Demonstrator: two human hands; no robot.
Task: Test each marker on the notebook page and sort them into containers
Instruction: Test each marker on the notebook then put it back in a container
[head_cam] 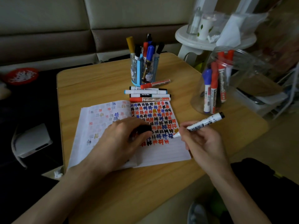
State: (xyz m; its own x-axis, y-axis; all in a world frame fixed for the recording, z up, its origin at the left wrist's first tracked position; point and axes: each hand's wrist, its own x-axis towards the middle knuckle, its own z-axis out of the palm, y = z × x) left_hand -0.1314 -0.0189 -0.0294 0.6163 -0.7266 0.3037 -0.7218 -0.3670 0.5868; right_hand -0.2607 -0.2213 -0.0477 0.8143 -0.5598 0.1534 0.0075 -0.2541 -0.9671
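Head view: red marker (149, 99) reads "WHITEBOARD".

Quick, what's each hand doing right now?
Left hand: gripping a black marker cap.
Right hand: holding an uncapped white marker, tip at the lined notebook page.

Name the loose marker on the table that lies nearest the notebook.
The red marker printed WhiteBoard, at the top edge of the notebook; the other four lie farther back.

Five loose markers (145, 92), two containers (144, 74), one notebook (161, 152).
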